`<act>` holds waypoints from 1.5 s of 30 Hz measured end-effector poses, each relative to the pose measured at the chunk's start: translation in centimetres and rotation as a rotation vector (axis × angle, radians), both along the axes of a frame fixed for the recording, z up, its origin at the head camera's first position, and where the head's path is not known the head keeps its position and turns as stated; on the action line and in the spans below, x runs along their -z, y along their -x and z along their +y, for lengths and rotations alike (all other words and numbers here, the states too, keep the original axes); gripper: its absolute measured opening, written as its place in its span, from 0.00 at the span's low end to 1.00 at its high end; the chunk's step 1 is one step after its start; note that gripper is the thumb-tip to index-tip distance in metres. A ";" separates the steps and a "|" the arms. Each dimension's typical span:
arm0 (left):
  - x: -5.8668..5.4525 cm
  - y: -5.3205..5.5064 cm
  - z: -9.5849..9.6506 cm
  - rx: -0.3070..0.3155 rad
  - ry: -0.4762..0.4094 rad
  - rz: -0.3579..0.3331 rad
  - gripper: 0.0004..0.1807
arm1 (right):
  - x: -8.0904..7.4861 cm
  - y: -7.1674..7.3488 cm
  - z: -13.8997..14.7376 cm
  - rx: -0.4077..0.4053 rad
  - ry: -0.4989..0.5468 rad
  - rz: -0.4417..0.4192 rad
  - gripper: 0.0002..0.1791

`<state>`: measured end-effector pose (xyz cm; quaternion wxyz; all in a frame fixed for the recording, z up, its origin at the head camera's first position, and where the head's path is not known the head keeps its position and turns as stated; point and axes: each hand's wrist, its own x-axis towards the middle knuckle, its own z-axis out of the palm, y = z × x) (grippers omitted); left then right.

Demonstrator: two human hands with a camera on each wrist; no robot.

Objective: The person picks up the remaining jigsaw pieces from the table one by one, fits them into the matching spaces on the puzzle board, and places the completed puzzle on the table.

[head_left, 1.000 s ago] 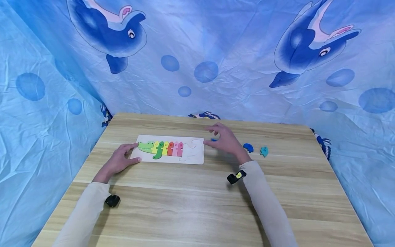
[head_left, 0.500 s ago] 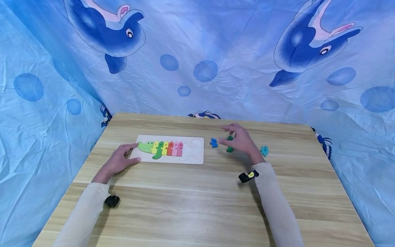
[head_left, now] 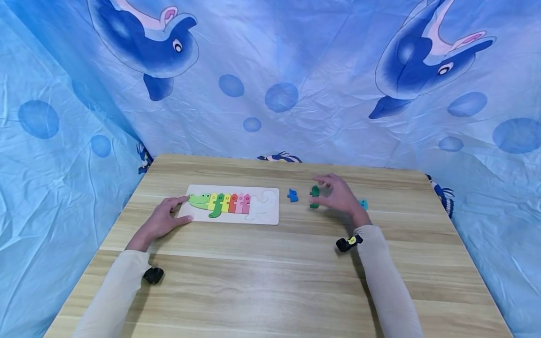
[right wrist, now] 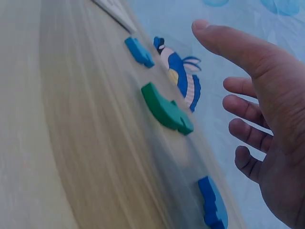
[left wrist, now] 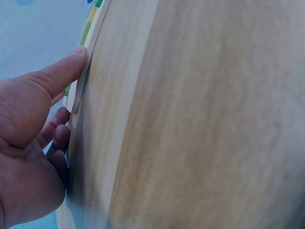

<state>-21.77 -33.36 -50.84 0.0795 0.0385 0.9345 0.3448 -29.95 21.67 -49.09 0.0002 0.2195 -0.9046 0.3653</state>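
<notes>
A white puzzle board [head_left: 266, 216] lies at the left of the table, with a crocodile built up in its green head and yellow, green, red and pink body pieces. My left hand [head_left: 160, 218] holds its left end, thumb at the near edge and index finger at the head. My right hand [head_left: 338, 197] hovers over the loose puzzle pieces, thumb and fingers apart, nothing between them. Just left of it is a green piece [head_left: 314, 190], partly covered by the thumb. Further left lies a blue piece [head_left: 293, 195]. A darker blue piece [right wrist: 214, 205] shows in the right wrist view, hidden by the hand from above.
Right of the hand, a teal piece [head_left: 363, 204] lies partly hidden behind the wrist. The wooden table [head_left: 253, 281] meets a blue dolphin-print cloth [head_left: 329, 94] along its back and sides.
My right hand has moved right, from beside the board to over the green piece, uncovering the blue piece and covering the darker blue one. The left hand stays at the board.
</notes>
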 end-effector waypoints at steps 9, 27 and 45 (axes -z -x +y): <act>0.0 -0.1 0.0 -0.006 0.007 -0.005 0.44 | 0.3 0.1 0.9 0.001 -0.087 -0.043 0.49; -0.3 -0.1 0.0 0.011 -0.004 0.027 0.43 | 1.1 1.1 1.4 0.003 -0.172 -0.097 0.55; -0.1 0.0 -0.1 0.012 -0.017 0.029 0.43 | 1.4 1.2 1.1 -0.027 -0.199 -0.138 0.57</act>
